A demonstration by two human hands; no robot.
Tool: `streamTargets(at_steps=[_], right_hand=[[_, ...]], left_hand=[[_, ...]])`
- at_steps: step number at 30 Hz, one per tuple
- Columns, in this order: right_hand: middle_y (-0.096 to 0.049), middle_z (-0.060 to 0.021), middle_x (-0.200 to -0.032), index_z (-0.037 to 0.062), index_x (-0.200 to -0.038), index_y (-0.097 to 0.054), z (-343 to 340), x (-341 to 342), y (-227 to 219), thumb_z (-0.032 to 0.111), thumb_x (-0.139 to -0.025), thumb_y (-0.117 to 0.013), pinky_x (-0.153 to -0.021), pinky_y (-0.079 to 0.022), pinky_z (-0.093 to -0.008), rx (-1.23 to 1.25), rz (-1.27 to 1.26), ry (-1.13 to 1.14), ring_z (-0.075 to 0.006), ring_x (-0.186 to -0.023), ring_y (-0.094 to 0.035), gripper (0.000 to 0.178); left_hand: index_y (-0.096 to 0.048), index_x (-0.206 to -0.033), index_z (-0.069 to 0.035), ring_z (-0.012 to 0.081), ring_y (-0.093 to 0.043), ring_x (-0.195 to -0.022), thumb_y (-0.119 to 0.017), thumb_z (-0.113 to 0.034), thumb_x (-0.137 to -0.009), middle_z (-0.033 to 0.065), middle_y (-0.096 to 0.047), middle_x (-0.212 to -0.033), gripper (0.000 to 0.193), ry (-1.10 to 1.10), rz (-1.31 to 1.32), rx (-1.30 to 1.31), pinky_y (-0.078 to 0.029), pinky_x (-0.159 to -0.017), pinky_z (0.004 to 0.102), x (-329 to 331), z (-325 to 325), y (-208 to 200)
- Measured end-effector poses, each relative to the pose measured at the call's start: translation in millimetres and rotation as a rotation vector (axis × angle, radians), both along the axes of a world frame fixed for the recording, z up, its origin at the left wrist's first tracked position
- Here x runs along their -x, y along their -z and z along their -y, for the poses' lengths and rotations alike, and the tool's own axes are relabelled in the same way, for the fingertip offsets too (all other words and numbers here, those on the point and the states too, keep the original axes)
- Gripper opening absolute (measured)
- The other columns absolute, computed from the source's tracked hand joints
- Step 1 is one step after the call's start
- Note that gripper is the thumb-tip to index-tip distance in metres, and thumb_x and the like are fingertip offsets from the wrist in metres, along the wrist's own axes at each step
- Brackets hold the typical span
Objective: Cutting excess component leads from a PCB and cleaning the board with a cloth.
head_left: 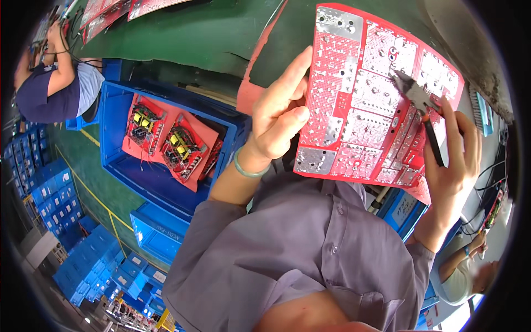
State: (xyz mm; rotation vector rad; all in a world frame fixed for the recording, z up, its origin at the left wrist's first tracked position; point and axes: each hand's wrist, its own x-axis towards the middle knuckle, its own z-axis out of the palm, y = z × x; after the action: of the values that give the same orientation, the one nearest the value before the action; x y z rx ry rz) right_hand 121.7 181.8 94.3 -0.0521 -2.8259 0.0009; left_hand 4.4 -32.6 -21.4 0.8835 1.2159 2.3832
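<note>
A large red circuit board (370, 119) is held up in front of me, its soldered side facing the camera. My left hand (282, 110) grips the board's left edge, with the thumb along the front and fingers partly hidden behind. In my right hand (456, 149) is a pair of cutting pliers (423, 99) with dark handles and a trace of orange. Their jaws lie over the upper middle of the board, among the solder joints; whether they touch a joint I cannot tell. A green bangle (247, 170) circles my left wrist.
To the left stands a blue crate (149, 182) holding red boards (185, 146) with yellow parts on pink sheets. More red boards (105, 16) lie on the green bench (193, 33). One person (61, 83) works at far left, another (464, 271) at lower right. Blue bins (88, 265) are stacked beyond.
</note>
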Motion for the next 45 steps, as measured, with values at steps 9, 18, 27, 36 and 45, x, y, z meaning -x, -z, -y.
streamTargets(at_steps=[9,18,27,36,45], right_hand=[[-0.057,-0.0077,-0.087,0.0081,-0.108,-0.064,19.2,-10.4,-1.3,-0.003,-0.047,-0.069,-0.067,-0.047,-0.0354,0.03,0.146,-0.168,-0.0243,-0.078,-0.057,0.063],[-0.056,-0.0093,-0.093,0.007,-0.11,-0.062,30.8,-13.0,-3.4,0.002,-0.047,-0.071,-0.073,-0.045,-0.0379,0.02,0.213,-0.207,-0.0267,-0.085,-0.056,0.065],[-0.056,-0.0084,-0.095,0.0087,-0.114,-0.061,31.0,1.0,-7.3,-0.005,-0.051,-0.069,-0.074,-0.046,-0.0363,-0.099,0.144,-0.134,-0.024,-0.083,-0.056,0.065],[-0.054,-0.0057,-0.095,0.0135,-0.116,-0.06,43.4,6.1,-19.7,-0.001,-0.056,-0.072,-0.073,-0.046,-0.036,-0.241,0.205,-0.131,-0.0219,-0.083,-0.055,0.063],[-0.055,-0.0044,-0.095,0.0172,-0.116,-0.06,47.2,10.0,-33.8,-0.001,-0.056,-0.072,-0.074,-0.048,-0.0352,-0.329,0.244,-0.098,-0.0216,-0.084,-0.056,0.064]], left_hand=[[-0.018,-0.138,0.01,0.0095,-0.052,-0.079,-0.043,-0.009,-0.083,0.0139,-0.058,-0.106,0.063,-0.013,-0.004,0.028,-0.038,-0.072,0.0218,1.6,-1.6,-0.8],[-0.022,-0.135,0.013,0.0229,-0.054,-0.105,-0.037,-0.005,-0.079,0.0235,-0.054,-0.117,0.061,-0.077,0.036,0.02,-0.038,-0.093,0.0302,-1.0,-2.5,-1.9],[-0.025,-0.132,0.016,0.0299,-0.053,-0.112,-0.035,-0.006,-0.075,0.0286,-0.049,-0.122,0.062,-0.111,0.014,0.049,-0.039,-0.097,0.0362,-0.8,-8.4,-2.6],[-0.014,-0.136,0.015,0.0289,-0.042,-0.123,-0.045,-0.019,-0.089,0.0251,-0.036,-0.136,0.066,0.066,0.117,-0.054,-0.032,-0.102,0.0368,-0.1,-10.0,-7.0],[-0.014,-0.137,0.014,0.0279,-0.043,-0.122,-0.043,-0.015,-0.089,0.0245,-0.037,-0.136,0.063,0.083,0.085,-0.086,-0.033,-0.101,0.0359,2.4,-11.9,-3.4]])
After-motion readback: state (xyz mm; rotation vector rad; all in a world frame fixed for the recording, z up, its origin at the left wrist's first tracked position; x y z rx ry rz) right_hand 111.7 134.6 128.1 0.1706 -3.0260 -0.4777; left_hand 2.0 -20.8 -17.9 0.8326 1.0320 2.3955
